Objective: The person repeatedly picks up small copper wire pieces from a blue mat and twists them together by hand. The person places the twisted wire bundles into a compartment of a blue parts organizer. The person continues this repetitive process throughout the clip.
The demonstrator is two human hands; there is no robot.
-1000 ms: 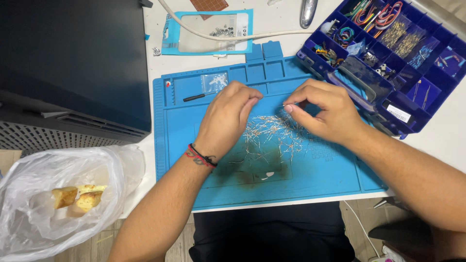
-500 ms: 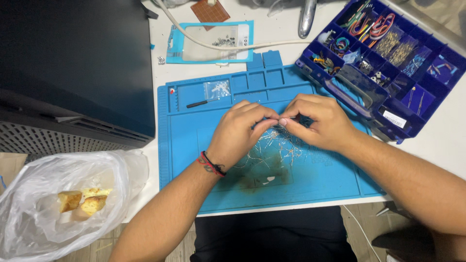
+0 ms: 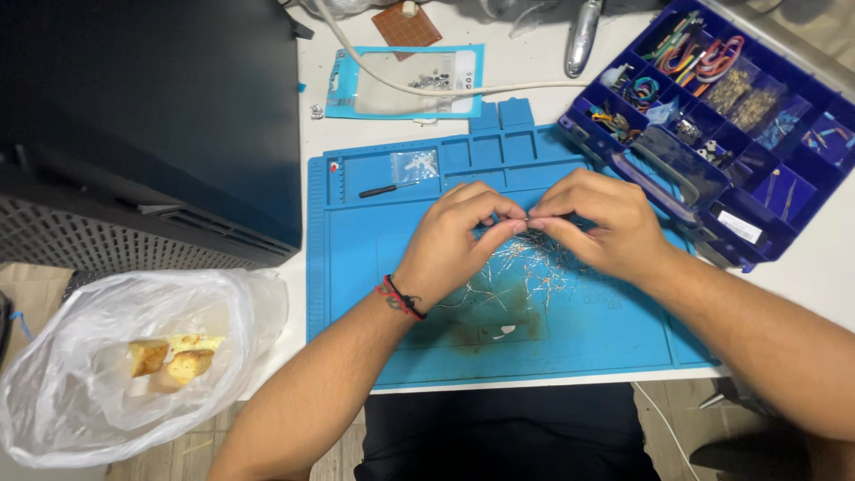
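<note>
My left hand (image 3: 459,236) and my right hand (image 3: 592,221) meet fingertip to fingertip above a blue silicone work mat (image 3: 356,258). Together they pinch a thin metal wire piece (image 3: 527,220) between thumbs and forefingers. Under the hands lies a loose pile of thin silver wire leads (image 3: 525,267) spread on the mat. A red and black cord bracelet (image 3: 399,297) circles my left wrist.
A dark blue parts organizer (image 3: 712,116) with coloured wires and small components stands open at the right. A black computer case (image 3: 151,116) fills the left. A clear plastic bag with food pieces (image 3: 134,365) sits lower left. A small black tool (image 3: 385,190), packets and a white cable (image 3: 419,85) lie behind.
My hands came together from apart, and their fingertips now meet on one wire piece. The view has shifted slightly, so everything sits a little to the right.
</note>
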